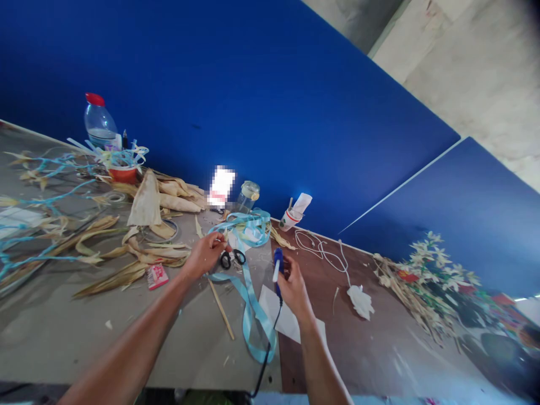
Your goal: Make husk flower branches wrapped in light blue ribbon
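My right hand (293, 287) is wrapped round a blue glue gun (277, 264) with a white glue stick in it; its dark cord runs down off the table's front edge. My left hand (207, 253) pinches a light blue ribbon (253, 306) close to a loose pile of the same ribbon (248, 225). The ribbon trails in loops towards me across the table. Black-handled scissors (232, 258) lie between my two hands. A thin wooden stick (222, 312) lies under my left wrist.
Dried corn husks (147, 205) and blue ribbon strips cover the left of the table. A red-capped water bottle (99, 121), an orange cup (122, 171), a glass jar (248, 196), a paper cup (291, 216), a white cord (324, 253), white paper (287, 318) and dried flowers (422, 270) stand around.
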Available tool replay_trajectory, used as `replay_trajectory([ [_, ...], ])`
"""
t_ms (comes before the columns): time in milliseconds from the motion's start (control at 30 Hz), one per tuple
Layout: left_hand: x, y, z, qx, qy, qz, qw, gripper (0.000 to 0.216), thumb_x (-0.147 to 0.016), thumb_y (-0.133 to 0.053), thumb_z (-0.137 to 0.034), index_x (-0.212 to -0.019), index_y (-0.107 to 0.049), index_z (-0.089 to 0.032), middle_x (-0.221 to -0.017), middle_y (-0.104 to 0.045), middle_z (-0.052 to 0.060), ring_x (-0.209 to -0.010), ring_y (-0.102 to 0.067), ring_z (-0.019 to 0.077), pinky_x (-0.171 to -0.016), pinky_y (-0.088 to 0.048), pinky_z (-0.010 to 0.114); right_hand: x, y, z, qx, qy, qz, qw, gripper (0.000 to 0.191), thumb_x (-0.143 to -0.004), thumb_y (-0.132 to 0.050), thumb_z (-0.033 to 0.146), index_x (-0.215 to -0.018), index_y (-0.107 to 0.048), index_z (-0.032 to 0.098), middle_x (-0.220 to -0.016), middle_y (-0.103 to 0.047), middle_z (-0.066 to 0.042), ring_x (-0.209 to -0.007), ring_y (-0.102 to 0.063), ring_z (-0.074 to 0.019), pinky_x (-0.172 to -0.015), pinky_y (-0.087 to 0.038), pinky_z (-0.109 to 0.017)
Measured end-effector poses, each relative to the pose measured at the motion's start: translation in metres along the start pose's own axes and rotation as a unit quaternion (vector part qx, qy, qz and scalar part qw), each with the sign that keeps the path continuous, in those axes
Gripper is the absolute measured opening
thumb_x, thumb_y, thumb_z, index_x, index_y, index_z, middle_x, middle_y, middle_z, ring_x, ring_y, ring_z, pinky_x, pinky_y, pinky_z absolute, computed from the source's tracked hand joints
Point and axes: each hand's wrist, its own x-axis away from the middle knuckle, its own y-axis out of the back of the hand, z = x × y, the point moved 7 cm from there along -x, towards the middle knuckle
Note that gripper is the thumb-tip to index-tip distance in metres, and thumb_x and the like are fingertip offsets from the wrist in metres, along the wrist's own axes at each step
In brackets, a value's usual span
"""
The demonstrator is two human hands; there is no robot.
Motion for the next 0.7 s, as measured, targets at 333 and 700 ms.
replay_trajectory([
  [333,-0.002,0.002,0.004,-0.023,-0.002,-0.009,1.0,0.019,-0.071,-0.05,-0.036,-0.078,-0.049,-0.018,-0.074,-0.069,0.002,-0.037,-0.032,0.0048,-0.037,-0.023,0.02,0.006,-0.049,0.06,-0.297,-0.005,0.114,0.948,0.024,-0.075,-0.062,0.032,-0.093,-0.06,0.015,-0.057,-0.052,0.004,-0.047,-0.043,-0.0069,-0.046,-0.035,-0.02],
  [700,0.004,0.006,-0.003,-0.071,-0.015,-0.037,0.997,0.013,-0.072,-0.047,-0.03,-0.076,-0.052,-0.018,-0.071,-0.068,0.001,-0.044,-0.042,0.0089,-0.044,-0.031,0.022,0.02,-0.076,0.062,-0.072,0.119,0.111,0.984,0.04,-0.082,-0.052,0.035,-0.117,-0.055,0.018,-0.086,-0.066,-0.006,-0.076,-0.063,-0.0178,-0.072,-0.052,-0.029],
])
